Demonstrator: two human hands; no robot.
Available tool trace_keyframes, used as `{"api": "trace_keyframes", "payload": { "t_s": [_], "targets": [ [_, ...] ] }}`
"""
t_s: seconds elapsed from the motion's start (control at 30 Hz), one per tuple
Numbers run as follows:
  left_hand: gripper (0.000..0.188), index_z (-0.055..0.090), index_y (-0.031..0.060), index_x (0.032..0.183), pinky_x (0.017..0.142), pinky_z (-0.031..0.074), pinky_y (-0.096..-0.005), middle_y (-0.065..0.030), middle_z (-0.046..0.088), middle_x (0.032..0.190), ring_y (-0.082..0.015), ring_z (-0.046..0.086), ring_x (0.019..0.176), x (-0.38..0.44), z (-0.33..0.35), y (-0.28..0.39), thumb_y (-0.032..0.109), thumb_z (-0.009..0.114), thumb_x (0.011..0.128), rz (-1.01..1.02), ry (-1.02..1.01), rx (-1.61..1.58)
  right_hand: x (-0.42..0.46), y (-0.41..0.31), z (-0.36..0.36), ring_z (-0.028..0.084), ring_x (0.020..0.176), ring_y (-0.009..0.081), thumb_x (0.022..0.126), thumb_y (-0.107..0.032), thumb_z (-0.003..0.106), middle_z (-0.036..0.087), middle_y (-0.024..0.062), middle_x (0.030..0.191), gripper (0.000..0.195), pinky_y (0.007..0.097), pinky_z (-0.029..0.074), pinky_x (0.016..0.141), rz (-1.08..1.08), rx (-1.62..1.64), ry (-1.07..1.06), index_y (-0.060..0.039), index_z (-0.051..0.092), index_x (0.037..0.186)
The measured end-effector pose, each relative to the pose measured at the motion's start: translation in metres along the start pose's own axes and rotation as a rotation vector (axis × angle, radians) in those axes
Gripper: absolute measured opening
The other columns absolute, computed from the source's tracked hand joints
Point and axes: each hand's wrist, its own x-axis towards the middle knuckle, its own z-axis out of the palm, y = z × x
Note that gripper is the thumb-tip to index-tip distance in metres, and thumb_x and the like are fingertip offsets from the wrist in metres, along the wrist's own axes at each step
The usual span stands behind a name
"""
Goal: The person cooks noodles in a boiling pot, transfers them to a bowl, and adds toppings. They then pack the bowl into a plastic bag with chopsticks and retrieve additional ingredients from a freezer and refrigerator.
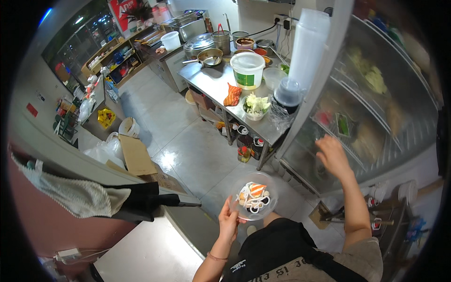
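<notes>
My left hand (228, 220) grips the rim of a clear round plastic bowl (271, 183) over the floor. In the bowl lie white noodle-like strands (254, 208), an orange-and-white striped piece (259, 189), several pale balls and some dark bits. My right hand (330, 155) is raised in front of the glass of an upright refrigerator (299, 172), its fingers bent. Whether it touches the glass or holds something small, I cannot tell. Behind the glass are a green vegetable pack (342, 124) on a wire shelf and pale leafy vegetables (370, 74).
A steel table (218, 83) holds a white bucket (247, 72), a bowl of cut vegetables (255, 105), a saucepan (210, 57) and stacked plastic containers (310, 46). Bottles (243, 153) stand beneath it. At left are a cardboard box (135, 155), a hanging towel (74, 192) and a pale worktop (148, 250).
</notes>
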Motion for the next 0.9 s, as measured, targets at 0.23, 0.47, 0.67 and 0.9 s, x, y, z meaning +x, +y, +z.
{"api": "trace_keyframes", "payload": {
  "t_s": [0.23,0.47,0.67,0.9],
  "targets": [
    [0.069,0.020,0.0083,0.157,0.064,0.061,-0.0285,-0.0264,0.033,0.154,-0.0209,0.070,0.068,0.225,0.082,0.033,-0.004,0.040,0.092,-0.066,-0.051,0.041,0.227,0.060,-0.072,0.047,0.132,0.0322,0.080,-0.008,0.071,0.061,0.0135,0.123,0.038,0.0503,0.030,0.118,-0.161,-0.270,0.335,-0.0031,0.063,0.117],
    [0.068,0.023,0.0117,0.156,0.062,0.061,-0.0300,-0.0233,0.043,0.148,-0.0195,0.068,0.065,0.401,0.108,0.076,-0.004,0.042,0.093,-0.086,-0.125,0.137,0.294,0.079,-0.077,0.060,0.108,0.0231,0.072,-0.006,0.063,0.062,0.0077,0.086,0.008,0.0410,0.035,0.116,-0.219,-0.596,0.334,-0.0052,0.061,0.080],
    [0.065,0.021,0.0163,0.156,0.065,0.063,-0.0318,-0.0157,0.055,0.126,-0.0196,0.067,0.068,0.471,0.106,0.100,0.004,0.049,0.099,-0.144,-0.212,0.229,0.308,0.058,-0.066,0.059,0.087,0.0218,0.068,-0.007,0.062,0.056,0.0063,0.075,0.005,0.0341,0.045,0.098,-0.026,-0.643,0.262,-0.0074,0.057,0.071],
    [0.073,0.014,0.0184,0.157,0.071,0.061,-0.0361,-0.0157,0.046,0.142,-0.0245,0.069,0.083,0.480,0.084,0.135,0.013,0.057,0.099,-0.350,-0.186,0.313,0.296,-0.012,-0.065,0.058,0.083,0.0252,0.069,-0.007,0.064,0.054,0.0077,0.074,0.010,0.0391,0.047,0.091,0.197,-0.615,0.141,-0.0052,0.059,0.077]
  ]
}}
